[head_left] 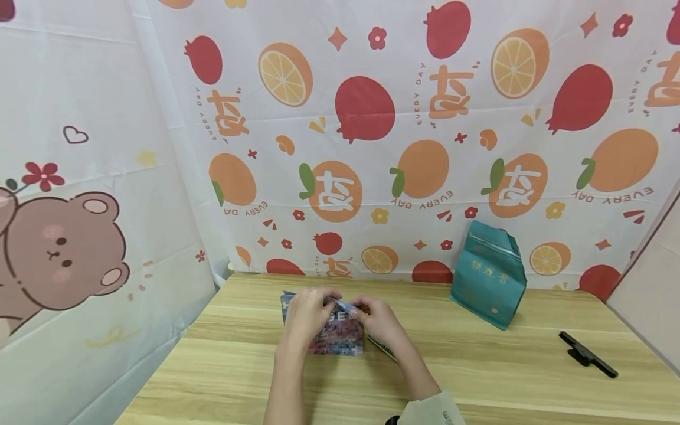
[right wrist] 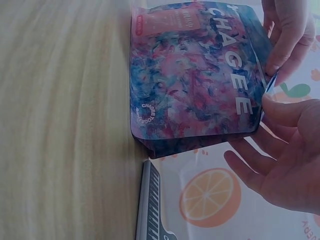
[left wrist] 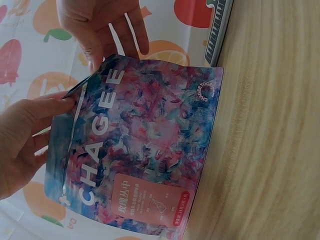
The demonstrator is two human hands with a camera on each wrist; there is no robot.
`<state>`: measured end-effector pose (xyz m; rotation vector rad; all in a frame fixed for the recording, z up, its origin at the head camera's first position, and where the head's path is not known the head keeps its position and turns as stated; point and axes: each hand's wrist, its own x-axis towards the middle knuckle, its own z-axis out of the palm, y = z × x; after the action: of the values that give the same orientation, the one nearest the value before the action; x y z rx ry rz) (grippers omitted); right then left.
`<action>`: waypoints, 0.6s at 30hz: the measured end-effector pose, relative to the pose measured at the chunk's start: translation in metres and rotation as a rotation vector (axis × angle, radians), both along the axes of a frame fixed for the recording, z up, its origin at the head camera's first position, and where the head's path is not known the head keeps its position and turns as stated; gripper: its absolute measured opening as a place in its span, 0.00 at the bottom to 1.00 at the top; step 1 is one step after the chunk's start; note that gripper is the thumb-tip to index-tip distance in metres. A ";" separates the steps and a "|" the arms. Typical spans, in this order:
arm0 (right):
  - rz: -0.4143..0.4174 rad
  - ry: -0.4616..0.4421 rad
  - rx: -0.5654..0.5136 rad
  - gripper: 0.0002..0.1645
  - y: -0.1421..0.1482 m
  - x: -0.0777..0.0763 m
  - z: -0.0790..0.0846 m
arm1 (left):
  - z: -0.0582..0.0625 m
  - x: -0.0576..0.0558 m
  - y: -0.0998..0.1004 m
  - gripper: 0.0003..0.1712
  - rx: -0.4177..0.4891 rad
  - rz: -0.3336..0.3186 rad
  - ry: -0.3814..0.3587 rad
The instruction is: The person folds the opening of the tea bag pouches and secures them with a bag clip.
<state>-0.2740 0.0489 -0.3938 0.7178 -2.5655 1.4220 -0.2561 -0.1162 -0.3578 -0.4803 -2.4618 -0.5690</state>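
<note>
A blue and pink patterned CHAGEE pouch (head_left: pixel 340 341) stands on the table with its printed front toward me. My left hand (head_left: pixel 308 316) pinches its top edge near the middle, thumb on the front face in the left wrist view. At the top right corner, my right hand (head_left: pixel 381 321) pinches the edge between thumb and index finger, its other fingers spread behind in the right wrist view. Between the two hands the top edge is bent and lifted. A toothed bag clip (right wrist: pixel 149 205) lies beside the pouch, partly hidden by my right wrist in the head view.
A teal pouch (head_left: pixel 489 277) stands at the back right against the printed cloth (head_left: pixel 404 224). Near the right edge of the wooden table (head_left: pixel 510 366) lies a second black bag clip (head_left: pixel 587 355). Another cloth (head_left: pixel 79 248) with a bear print hangs at left.
</note>
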 end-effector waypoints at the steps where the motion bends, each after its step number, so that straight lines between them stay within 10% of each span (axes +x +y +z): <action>1: -0.007 0.002 -0.001 0.08 -0.001 0.000 0.000 | 0.000 0.000 0.000 0.07 -0.011 0.003 0.001; 18: -0.105 0.062 -0.029 0.03 -0.007 0.000 -0.006 | -0.001 0.003 0.007 0.08 -0.117 0.052 -0.037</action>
<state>-0.2742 0.0419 -0.3998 0.6039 -2.4912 1.3803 -0.2530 -0.1088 -0.3587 -0.4539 -2.5448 -0.4180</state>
